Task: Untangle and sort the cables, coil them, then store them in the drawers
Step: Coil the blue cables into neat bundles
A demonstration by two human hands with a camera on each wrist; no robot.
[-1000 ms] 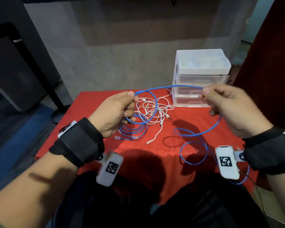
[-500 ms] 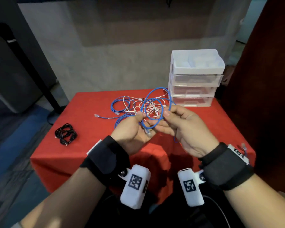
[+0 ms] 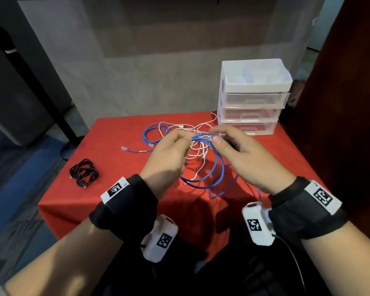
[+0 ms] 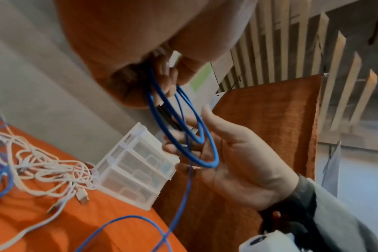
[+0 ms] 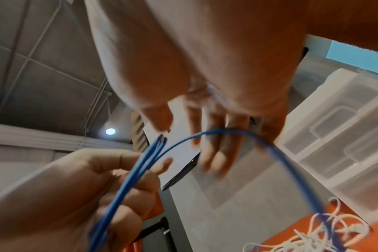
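A blue cable [image 3: 217, 167] hangs in several loops between my hands above the red table [image 3: 115, 167]. My left hand [image 3: 186, 138] pinches the gathered strands at the top; in the right wrist view the left hand [image 5: 140, 170] grips the bundle of blue cable [image 5: 127, 179]. My right hand [image 3: 218, 136] is beside it with fingers stretched out, and one strand arcs across its fingers [image 5: 214, 153]. In the left wrist view the blue cable loops [image 4: 192, 129] lie over the right hand's [image 4: 205, 136] bare palm. The right fingers are motion-blurred.
A tangle of white cables [image 3: 195, 146] and a second blue cable [image 3: 151, 135] lie on the table behind my hands. A coiled black cable [image 3: 84, 173] sits near the left edge. A clear three-drawer unit [image 3: 252, 99] stands at the back right, drawers closed.
The hands, wide apart a second ago with the cable stretched, came together. Since half a second ago the loops swung from upright to hanging, and the right hand's fingers straightened.
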